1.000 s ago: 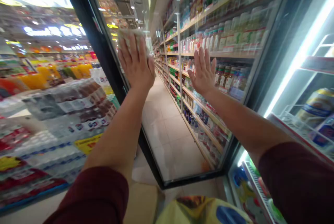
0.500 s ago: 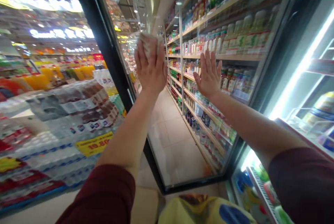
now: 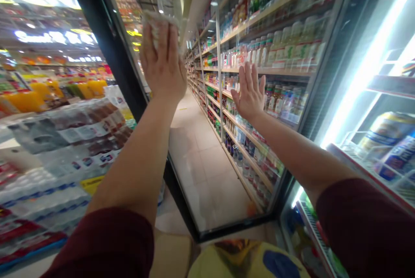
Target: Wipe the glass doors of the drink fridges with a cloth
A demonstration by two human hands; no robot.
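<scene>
A glass cooler door [image 3: 207, 202] with a black frame stands open before me. My left hand [image 3: 164, 68] presses a pale, crumpled cloth [image 3: 173, 19] against the upper left of the pane. Most of the cloth is hidden beneath its fingers. Lower and to the right, my right hand [image 3: 250, 94] lies on the same pane, bare, with the palm toward the glass and the fingers stretched out. Bottled drinks on shelves and an aisle floor show in the pane.
On the right is the lit cooler interior, with cans [image 3: 398, 152] on a wire shelf. Shrink-wrapped bottle packs [image 3: 81, 118] are stacked on the left, with a yellow price sign [image 3: 91, 184]. A yellow garment [image 3: 246, 260] shows below me.
My left hand has moved up and to the left across the glass with the cloth. The right hand stays flat on the pane, while the whole view has shifted slightly.
</scene>
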